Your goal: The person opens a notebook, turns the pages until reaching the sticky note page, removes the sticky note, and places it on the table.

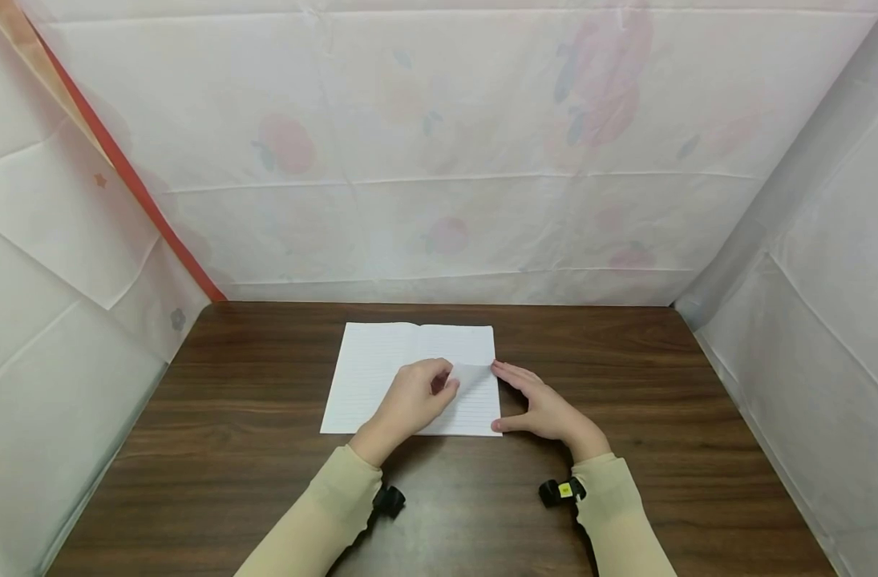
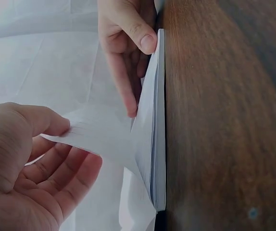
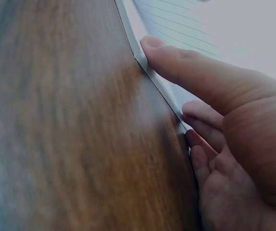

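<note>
Open lined notebook (image 1: pixel 381 373) flat on table, one right-hand page (image 1: pixel 475 377) curled up

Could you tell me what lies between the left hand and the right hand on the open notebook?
In the head view, a lifted page of the notebook lies between them: the left hand pinches it, and the right hand braces the notebook's right edge.

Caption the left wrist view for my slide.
Left hand pinches a lifted page while the right hand steadies the notebook edge.

Dark wooden table (image 1: pixel 626 497); white floral sheets (image 1: pixel 482 144) hung around it
</note>
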